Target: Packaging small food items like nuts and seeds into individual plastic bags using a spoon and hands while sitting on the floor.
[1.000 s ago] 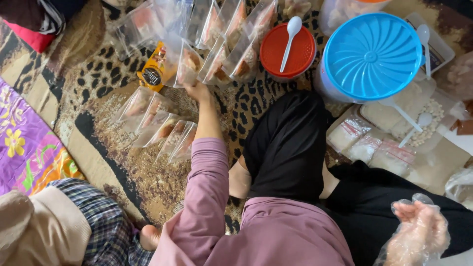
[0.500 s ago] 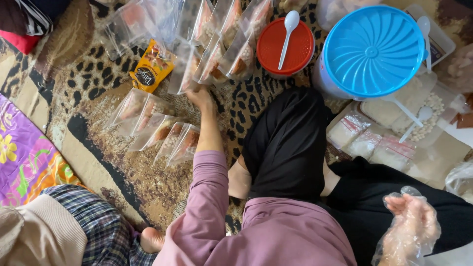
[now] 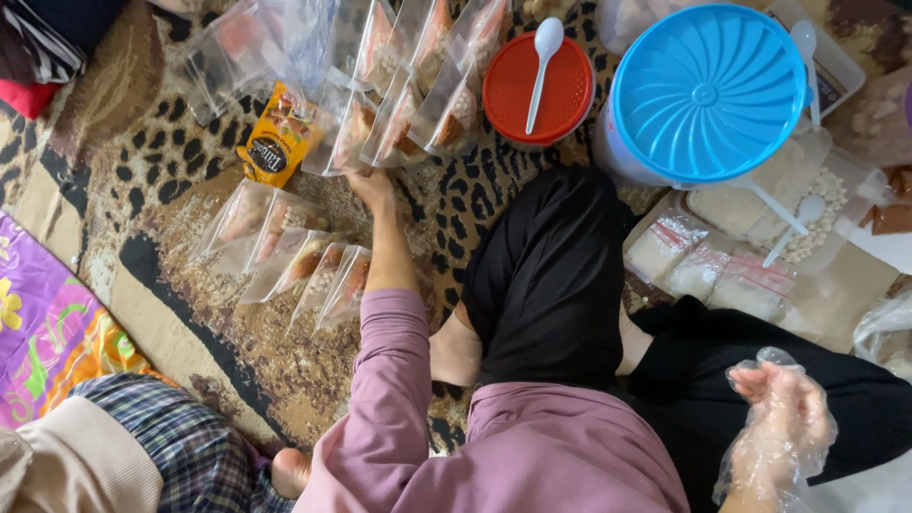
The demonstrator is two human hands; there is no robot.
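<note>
My left hand reaches far, fingers resting on the far row of clear filled pouches; whether it grips one I cannot tell. My right hand, gloved in loose plastic, hangs half-curled and empty, near right. A clumsy tug could topple that leaning row. The pouches' contents stay unclear.

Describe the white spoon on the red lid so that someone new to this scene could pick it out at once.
Start at the big blue lid at top right; just left of it sits a round red lid. The white plastic spoon lies across that lid, bowl end farthest from the person. The other white spoons lie right of the blue lid, on clear trays.
</note>
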